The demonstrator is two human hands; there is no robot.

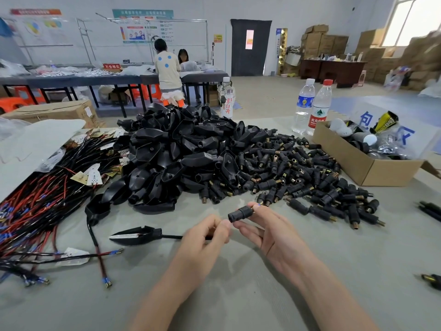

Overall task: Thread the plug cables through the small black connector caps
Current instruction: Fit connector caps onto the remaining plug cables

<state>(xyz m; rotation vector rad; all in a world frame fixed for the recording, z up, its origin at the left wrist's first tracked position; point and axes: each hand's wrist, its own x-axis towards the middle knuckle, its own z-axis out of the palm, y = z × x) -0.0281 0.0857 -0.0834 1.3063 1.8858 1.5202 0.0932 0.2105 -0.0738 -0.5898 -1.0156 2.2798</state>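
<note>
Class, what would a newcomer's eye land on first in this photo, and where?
The big heap of black plastic shells in the middle grabs attention first, with small black connector caps spilling to its right. In front, the right hand holds one cap while the left hand pinches a thin black cable. At left sprawl red and black wires.

Two water bottles [303, 106], open cardboard box [372, 172], distant worktable [71, 80]

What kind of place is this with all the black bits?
Probably a small factory workshop: a heap of black plug housings and connector caps, wire bundles, and stacked cardboard boxes by the wall.
</note>
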